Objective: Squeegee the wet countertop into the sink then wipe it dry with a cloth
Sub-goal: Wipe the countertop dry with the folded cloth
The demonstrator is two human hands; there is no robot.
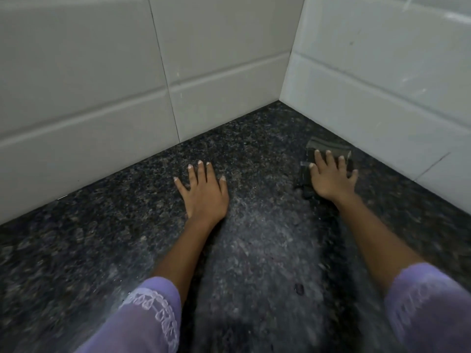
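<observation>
A dark speckled granite countertop (pixel 254 250) fills the lower view, with a paler streaked band running down its middle. My right hand (pixel 331 178) lies flat on a dark folded cloth (pixel 325 149) near the right wall, fingers spread over it and pressing it to the stone. My left hand (pixel 204 192) rests palm down on the bare counter, fingers apart, holding nothing. No sink or squeegee is in view.
White tiled walls (pixel 102 85) meet in a corner at the back right, closing off the counter on the far and right sides. Purple sleeves cover both forearms at the bottom of the view.
</observation>
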